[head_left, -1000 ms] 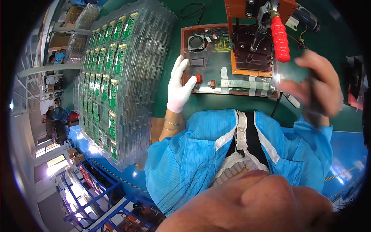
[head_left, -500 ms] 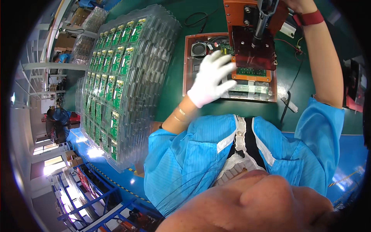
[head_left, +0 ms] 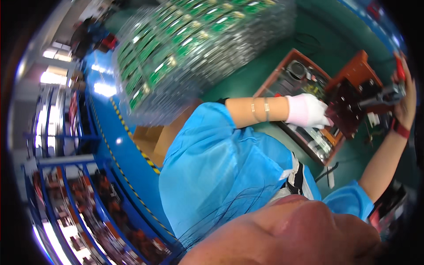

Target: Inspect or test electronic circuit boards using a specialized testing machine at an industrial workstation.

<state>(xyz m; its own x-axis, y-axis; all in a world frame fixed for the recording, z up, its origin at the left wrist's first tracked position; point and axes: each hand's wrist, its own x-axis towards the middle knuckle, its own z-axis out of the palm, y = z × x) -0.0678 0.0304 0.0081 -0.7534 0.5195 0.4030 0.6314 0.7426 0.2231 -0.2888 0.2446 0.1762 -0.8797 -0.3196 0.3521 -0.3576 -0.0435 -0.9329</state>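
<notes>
My left hand [head_left: 308,110], in a white glove with a pink cuff, reaches over an orange-framed test fixture [head_left: 291,55]. Its fingers are bunched at the edge of a dark red press plate [head_left: 346,108], and anything they pinch is hidden. On the far right, my bare right hand [head_left: 406,99] closes around the red-handled lever [head_left: 400,68] of the metal toggle clamp [head_left: 382,97] fixed to the press. A round black speaker-like part [head_left: 297,69] sits inside the fixture frame. An orange holder [head_left: 330,136] shows beneath the plate.
Left of the fixture rises a tall stack of clear plastic trays [head_left: 234,57] with rows of green circuit boards [head_left: 183,48]. A cardboard box [head_left: 154,137] stands below it. Cables lie near the fixture on the green table [head_left: 229,86]. Blue racks [head_left: 95,194] stand at the left.
The view has swung round, shifting the fixture rightward. My left hand has gone from spread fingers above the fixture to bunched fingers at the press plate. The red lever handle has come into view.
</notes>
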